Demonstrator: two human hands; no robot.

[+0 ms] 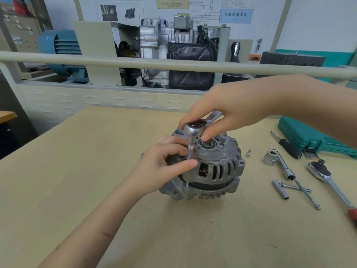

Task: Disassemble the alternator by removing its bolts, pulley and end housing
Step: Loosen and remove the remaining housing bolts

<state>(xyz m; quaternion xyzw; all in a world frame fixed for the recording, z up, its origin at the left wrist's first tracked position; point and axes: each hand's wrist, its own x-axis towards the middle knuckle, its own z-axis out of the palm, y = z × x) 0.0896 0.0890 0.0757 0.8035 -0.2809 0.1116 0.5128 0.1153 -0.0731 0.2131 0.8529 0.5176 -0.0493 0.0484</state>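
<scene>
A grey cast alternator (212,171) stands on the tan table (96,171), its bearing (207,145) facing up and copper windings showing through the slots. A small chrome ratchet (195,127) with a socket extension (190,149) stands upright on the housing's left rim. My right hand (228,111) grips the ratchet's head and handle from above. My left hand (168,161) pinches the extension's lower end between thumb and fingers against the housing. The bolt under the socket is hidden.
To the right lie a small socket (248,152), a large socket (269,157) on a bar, a T-handle with long bolts (297,188), a black-handled driver (289,147), a big ratchet (328,178) and a teal tool case (313,136). A railing and engine display stand behind.
</scene>
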